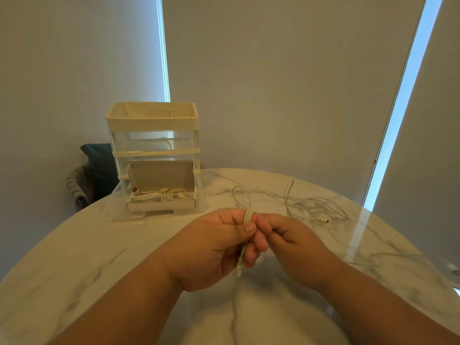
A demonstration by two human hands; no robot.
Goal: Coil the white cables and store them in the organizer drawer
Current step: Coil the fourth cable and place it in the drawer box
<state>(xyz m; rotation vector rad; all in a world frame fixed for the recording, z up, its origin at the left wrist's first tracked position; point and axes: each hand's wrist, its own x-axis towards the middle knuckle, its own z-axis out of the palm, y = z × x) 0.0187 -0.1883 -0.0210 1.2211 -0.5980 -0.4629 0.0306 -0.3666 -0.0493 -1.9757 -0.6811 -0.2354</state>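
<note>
My left hand (214,247) holds a white cable (249,216) wound in several turns round its fingers, one plug end hanging below the palm. My right hand (291,235) pinches the same cable right beside the left fingers. The cable's loose length (293,200) trails in loops over the marble table to a plug at the right. The clear organizer (153,135) stands at the back left, its bottom drawer (117,207) pulled out. Inside the drawer sits an open white box (159,206) with coiled white cables (161,194) in it.
The round marble table (99,257) ends close behind the organizer. A dark chair with a grey cloth (94,170) stands behind the table's left edge. Another white cable end (451,270) lies at the far right edge. Window blinds fill the background.
</note>
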